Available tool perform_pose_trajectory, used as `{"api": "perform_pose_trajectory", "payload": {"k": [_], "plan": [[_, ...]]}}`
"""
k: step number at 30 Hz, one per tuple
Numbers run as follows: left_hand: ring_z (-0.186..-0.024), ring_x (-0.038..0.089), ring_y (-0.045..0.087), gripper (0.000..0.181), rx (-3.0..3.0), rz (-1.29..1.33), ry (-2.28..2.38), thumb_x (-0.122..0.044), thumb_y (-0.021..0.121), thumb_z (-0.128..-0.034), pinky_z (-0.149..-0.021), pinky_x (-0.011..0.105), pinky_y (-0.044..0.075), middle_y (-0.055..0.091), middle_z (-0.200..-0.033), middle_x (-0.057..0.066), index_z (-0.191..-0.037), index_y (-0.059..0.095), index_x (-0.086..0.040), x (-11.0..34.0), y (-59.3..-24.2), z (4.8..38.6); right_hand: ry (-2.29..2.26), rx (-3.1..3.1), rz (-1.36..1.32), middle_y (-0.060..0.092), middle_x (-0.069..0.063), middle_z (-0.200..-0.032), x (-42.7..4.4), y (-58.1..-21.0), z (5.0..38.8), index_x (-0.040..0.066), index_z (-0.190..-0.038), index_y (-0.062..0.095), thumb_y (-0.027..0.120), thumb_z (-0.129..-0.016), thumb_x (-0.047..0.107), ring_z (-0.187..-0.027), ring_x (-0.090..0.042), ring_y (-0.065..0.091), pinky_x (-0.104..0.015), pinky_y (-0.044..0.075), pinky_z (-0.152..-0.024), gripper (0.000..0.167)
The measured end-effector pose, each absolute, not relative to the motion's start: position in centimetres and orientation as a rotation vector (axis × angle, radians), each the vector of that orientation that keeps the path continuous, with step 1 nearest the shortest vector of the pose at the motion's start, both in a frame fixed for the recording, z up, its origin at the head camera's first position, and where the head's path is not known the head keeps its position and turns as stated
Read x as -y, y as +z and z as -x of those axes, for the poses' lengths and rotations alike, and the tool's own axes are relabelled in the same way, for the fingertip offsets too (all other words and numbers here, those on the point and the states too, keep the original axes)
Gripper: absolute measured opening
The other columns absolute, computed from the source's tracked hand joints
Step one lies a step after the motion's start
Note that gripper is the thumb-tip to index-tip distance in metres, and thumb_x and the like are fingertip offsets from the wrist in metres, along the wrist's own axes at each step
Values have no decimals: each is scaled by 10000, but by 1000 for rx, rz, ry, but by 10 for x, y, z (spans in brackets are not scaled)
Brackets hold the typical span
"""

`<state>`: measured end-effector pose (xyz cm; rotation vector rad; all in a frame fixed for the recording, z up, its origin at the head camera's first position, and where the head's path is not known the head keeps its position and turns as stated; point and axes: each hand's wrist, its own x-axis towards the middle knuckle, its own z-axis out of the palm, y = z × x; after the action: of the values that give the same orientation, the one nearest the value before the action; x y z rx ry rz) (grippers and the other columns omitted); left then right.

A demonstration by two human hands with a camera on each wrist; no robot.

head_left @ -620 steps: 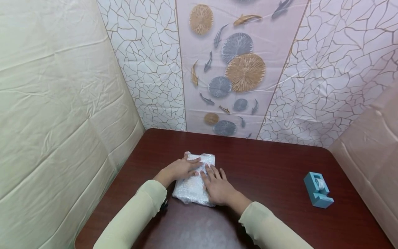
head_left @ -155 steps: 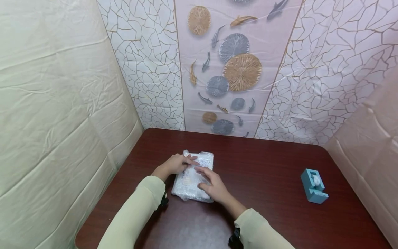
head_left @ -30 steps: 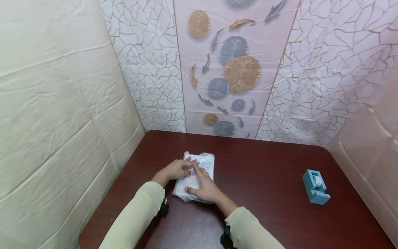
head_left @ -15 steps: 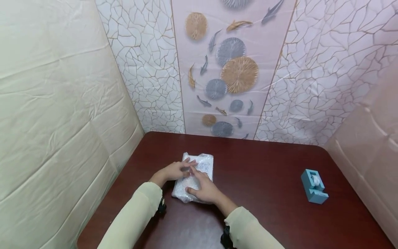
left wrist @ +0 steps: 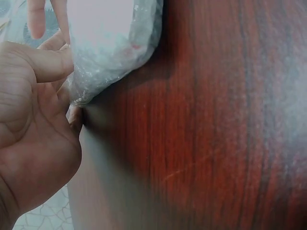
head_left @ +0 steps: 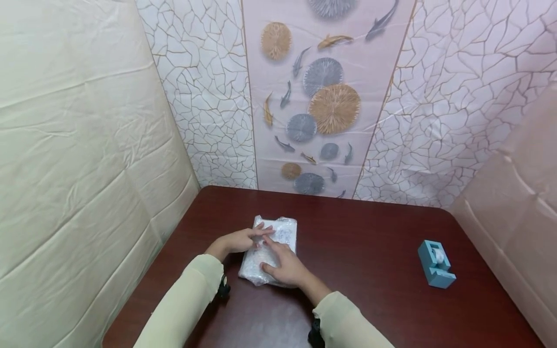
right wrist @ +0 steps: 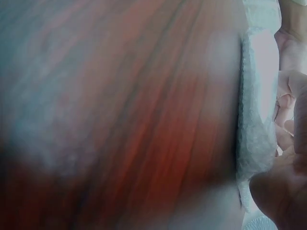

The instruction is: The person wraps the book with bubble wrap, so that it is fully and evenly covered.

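A flat package wrapped in bubble wrap (head_left: 285,234) lies on the table, its clear wrap crinkled at the edges. My left hand (head_left: 238,240) is at its left side, with fingers stretched over the top. In the left wrist view, that hand (left wrist: 36,120) touches the edge of the wrapped package (left wrist: 112,43). My right hand (head_left: 285,263) rests over the lower right part, thumb and fingers spread, the fingertips close to the left hand's fingers. The right wrist view shows the package (right wrist: 256,110) side-on with the right hand (right wrist: 283,182) along it.
A blue tape dispenser (head_left: 436,264) with a roll of clear tape stands at the right of the dark red-brown table (head_left: 361,270). Beige cloth (head_left: 87,169) hangs on the left, and a patterned sheet (head_left: 304,96) is behind the table.
Compared with the oldest frame, my right hand has moved from the package's right side further left over it. During the last second both hands stay nearly still; the head view shifts slightly.
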<state>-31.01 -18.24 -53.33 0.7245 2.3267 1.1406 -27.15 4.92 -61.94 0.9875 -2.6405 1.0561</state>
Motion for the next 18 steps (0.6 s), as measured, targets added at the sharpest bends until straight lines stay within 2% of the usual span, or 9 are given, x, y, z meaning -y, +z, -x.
{"api": "perform_pose_trajectory", "payload": {"k": [7,12,18], "plan": [[-1754,339,-3,715,-2335,-678,1156,59,553,-1004,-1395,636,63,284,-1838,37,-1672,502,-188,181,-534,309,1062,2598,-979,662,-87,-1582,-54,-627,275,269,-1711,444,776,-974,347,-1459,-320,631,-539,507,-1218,812],[-1753,344,-10,734,-2320,-693,1176,91,535,-984,-1392,623,98,281,-1837,60,-1675,489,-153,182,-533,307,1054,2659,-937,648,-111,-1590,-53,-624,272,196,-1683,479,767,-984,379,-1471,-319,613,-533,507,-1220,778],[-1751,362,-13,712,-2318,-741,1164,74,534,-1004,-1382,632,116,268,-1841,75,-1684,466,-126,182,-532,307,1004,2622,-978,664,-145,-1558,-49,-617,264,74,-1607,544,748,-988,311,-1420,-359,632,-575,522,-1181,693]]}}
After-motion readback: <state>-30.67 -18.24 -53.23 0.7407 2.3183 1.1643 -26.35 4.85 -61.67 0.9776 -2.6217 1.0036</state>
